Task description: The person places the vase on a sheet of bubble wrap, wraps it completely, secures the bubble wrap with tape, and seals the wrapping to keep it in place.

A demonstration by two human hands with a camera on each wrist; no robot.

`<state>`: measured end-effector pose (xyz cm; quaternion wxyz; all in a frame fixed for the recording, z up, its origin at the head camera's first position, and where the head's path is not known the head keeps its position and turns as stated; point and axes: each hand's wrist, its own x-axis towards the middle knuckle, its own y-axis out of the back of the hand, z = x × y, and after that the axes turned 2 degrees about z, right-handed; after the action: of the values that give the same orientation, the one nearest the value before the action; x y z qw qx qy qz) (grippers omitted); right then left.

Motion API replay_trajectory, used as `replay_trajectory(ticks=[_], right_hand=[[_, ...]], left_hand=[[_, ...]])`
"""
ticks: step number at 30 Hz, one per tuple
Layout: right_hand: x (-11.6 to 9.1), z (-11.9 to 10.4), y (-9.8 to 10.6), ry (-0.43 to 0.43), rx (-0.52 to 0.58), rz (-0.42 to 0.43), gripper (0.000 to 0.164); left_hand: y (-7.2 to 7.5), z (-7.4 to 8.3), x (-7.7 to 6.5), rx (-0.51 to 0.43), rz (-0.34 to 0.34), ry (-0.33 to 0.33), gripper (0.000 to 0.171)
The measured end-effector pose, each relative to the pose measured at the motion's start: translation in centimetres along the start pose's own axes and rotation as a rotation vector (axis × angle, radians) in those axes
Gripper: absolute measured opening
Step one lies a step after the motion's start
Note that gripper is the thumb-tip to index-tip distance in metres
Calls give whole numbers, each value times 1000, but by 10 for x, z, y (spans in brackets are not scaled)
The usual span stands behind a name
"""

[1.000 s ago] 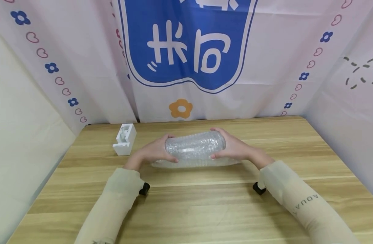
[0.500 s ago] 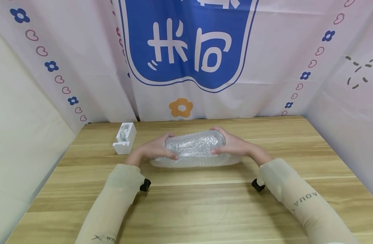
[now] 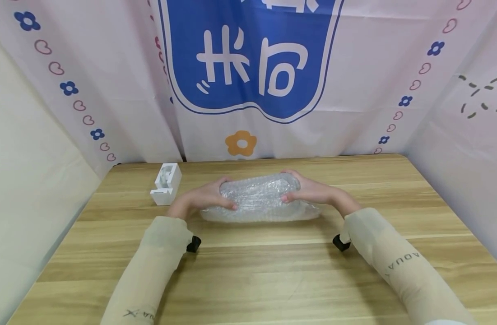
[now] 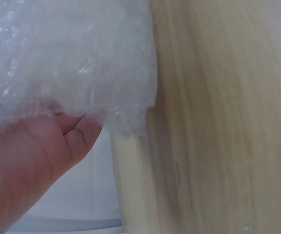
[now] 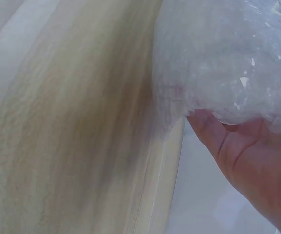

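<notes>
- Evidently to keep it level and tightly wound, the left hand (image 3: pixel 207 196) and right hand (image 3: pixel 313 191) grip opposite ends of the bubble-wrapped bundle (image 3: pixel 258 195).
- It sits over the wooden table's (image 3: pixel 248 280) far half, right of the white tape dispenser (image 3: pixel 167 183), probably parked within reach.
- Compared with a second ago, both thumbs sit slightly farther over the bundle.

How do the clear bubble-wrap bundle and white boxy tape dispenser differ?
Left hand and right hand grip the clear bubble-wrap bundle; neither touches the white boxy tape dispenser. The bundle is larger, rounded, translucent; the dispenser smaller, angular, opaque. Both lack bright colour.
</notes>
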<state>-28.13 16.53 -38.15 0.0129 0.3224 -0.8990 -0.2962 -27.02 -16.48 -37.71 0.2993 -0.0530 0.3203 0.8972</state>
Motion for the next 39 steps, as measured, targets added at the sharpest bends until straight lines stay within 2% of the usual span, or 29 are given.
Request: replay_trajectory(ticks=[3,7,10,17,20,23,25,28,33,39], right_hand=[[0,0,0,-14,-17,-24,89],[-2,-1,1,-36,-37,-38,92],[-3,-2,1,-50,-32,-33,93],[-1,-3,2,-37,-11,-36,90],[-1,-4,2,-34,0,-44,92],[0,-3,2,-32,8,-48,93],[-1,-3,2,-36,8,-47,93],[-1,-3,2,-38,5,-43,93],[-2,-3,1,4,-60,5,90],[-6,-8,-2,238,-395,125,68]], left_hand=[[0,-1,-1,4,-3,11,101],[-1,-1,-1,-49,-8,26,104],[-2,-2,-2,-82,13,20,103],[-5,-3,-8,6,102,-155,91],[-6,-2,-9,130,131,-267,87],[-9,3,-9,372,170,-389,81],[-12,7,-9,538,207,-425,78],[-19,15,-12,736,253,-387,75],[-31,29,-15,852,298,-315,75],[-46,40,-15,931,348,-270,69]])
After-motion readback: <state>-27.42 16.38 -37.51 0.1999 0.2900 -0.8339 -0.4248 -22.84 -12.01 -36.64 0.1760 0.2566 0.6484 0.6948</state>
